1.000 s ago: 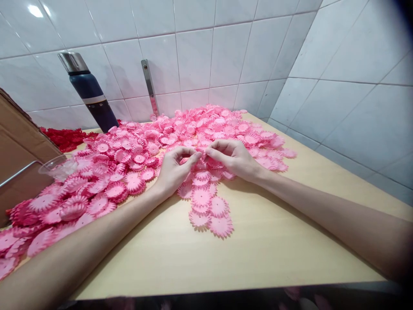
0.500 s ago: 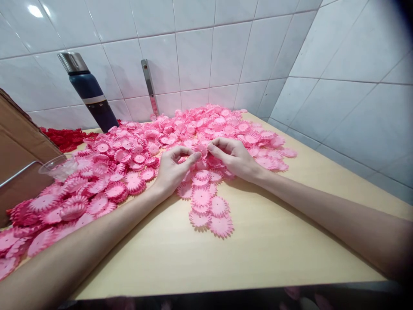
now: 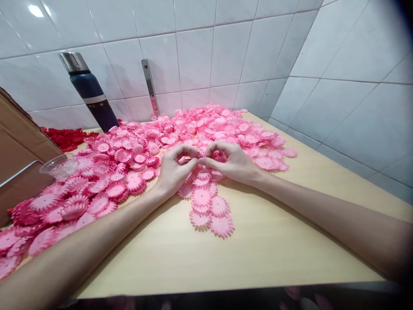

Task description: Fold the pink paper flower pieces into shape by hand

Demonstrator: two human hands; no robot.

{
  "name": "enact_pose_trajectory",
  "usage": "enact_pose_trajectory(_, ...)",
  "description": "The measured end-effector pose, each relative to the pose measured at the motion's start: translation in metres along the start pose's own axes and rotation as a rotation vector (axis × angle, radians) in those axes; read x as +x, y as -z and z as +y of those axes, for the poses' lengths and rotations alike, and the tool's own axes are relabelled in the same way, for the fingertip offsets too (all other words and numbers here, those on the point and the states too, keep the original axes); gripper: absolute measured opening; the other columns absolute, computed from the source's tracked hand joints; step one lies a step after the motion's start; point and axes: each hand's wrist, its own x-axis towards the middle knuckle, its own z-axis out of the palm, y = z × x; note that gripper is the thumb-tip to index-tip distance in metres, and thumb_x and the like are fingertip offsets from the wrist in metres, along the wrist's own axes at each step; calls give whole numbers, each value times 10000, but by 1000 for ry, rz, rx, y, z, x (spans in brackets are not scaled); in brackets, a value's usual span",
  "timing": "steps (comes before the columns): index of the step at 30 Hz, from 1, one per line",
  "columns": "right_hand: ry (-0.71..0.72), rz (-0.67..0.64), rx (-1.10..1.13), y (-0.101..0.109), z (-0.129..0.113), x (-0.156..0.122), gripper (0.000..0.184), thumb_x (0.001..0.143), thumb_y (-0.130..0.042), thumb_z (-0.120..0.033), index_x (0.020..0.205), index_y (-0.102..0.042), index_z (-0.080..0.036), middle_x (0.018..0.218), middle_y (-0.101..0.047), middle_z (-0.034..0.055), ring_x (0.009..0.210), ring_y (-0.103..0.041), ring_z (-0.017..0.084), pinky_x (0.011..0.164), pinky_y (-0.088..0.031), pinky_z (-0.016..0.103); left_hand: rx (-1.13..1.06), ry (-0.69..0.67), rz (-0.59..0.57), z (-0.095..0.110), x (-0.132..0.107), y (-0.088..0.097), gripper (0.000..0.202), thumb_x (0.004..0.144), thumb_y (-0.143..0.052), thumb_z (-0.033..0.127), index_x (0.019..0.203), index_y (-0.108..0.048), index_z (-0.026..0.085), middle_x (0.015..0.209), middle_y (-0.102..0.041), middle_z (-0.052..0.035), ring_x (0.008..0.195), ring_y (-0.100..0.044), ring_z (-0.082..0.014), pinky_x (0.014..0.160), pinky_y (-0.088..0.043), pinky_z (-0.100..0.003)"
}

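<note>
My left hand (image 3: 176, 170) is closed in a pinch, its thumb and fingertips meeting over the near edge of a heap of pink petal discs (image 3: 138, 159). From the other side my right hand (image 3: 234, 161) pinches too, its thumb tip against the left thumb. A pink petal disc (image 3: 202, 150) shows between the fingertips, mostly covered by them. Below the hands several frilled discs (image 3: 201, 197) with small centre holes lie overlapping on the pale wooden table (image 3: 155, 258).
A dark blue bottle (image 3: 93, 101) with a steel cap stands at the back left by the tiled wall (image 3: 193, 51). Red petal pieces (image 3: 66, 138), a clear plastic cup (image 3: 53, 165) and a cardboard box (image 3: 22, 150) are at the left. A metal strip (image 3: 149, 84) is on the wall.
My hands have come together: the right thumb has moved left and down to meet the left thumb. The fingers now cover more of the disc between them.
</note>
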Motion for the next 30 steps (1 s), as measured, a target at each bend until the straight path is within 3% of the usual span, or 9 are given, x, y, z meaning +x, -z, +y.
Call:
enact_pose_trajectory(3,8,65,-28,-1,3,2,215,803,-677,-365,739,-601,-175,693,-611,3,575,-529,112,538,-434,263,-4,-20,22,0,0,-1,70,722,-630,98,758,-648,155,799,-660,-14,792,-623,-133,757,-515,-254)
enact_pose_trajectory(9,78,153,42,0,8,2,176,755,-710,-236,785,-542,-191,792,-607,7,703,-594,137,562,-447,254,18,-18,-34,3,0,-3,80,720,-631,81,756,-672,140,790,-661,-24,765,-625,-134,703,-521,-243)
enact_pose_trajectory(14,84,116,108,0,12,3,237,737,-746,-262,863,-554,-201,843,-624,18,792,-667,179,617,-499,275,50,-11,-38,4,0,-3,93,725,-642,77,779,-686,138,804,-682,-30,774,-638,-130,705,-521,-226)
enact_pose_trajectory(19,33,104,132,1,12,4,313,666,-810,-316,838,-576,-198,804,-639,14,724,-671,178,569,-493,273,-9,1,-16,1,0,-3,65,734,-687,166,785,-665,133,806,-680,-30,749,-655,-133,714,-542,-245)
enact_pose_trajectory(25,23,158,80,-1,8,5,210,741,-747,-311,801,-596,-179,778,-636,20,685,-616,147,613,-480,288,8,16,30,-2,0,-2,73,730,-660,123,784,-615,142,808,-642,-10,734,-640,-115,709,-538,-237)
enact_pose_trajectory(30,9,144,40,-2,10,3,244,741,-743,-303,902,-602,-185,804,-693,35,723,-645,167,611,-466,291,12,41,-44,-1,-1,-1,98,715,-663,118,782,-596,144,794,-639,-14,735,-639,-121,705,-544,-245)
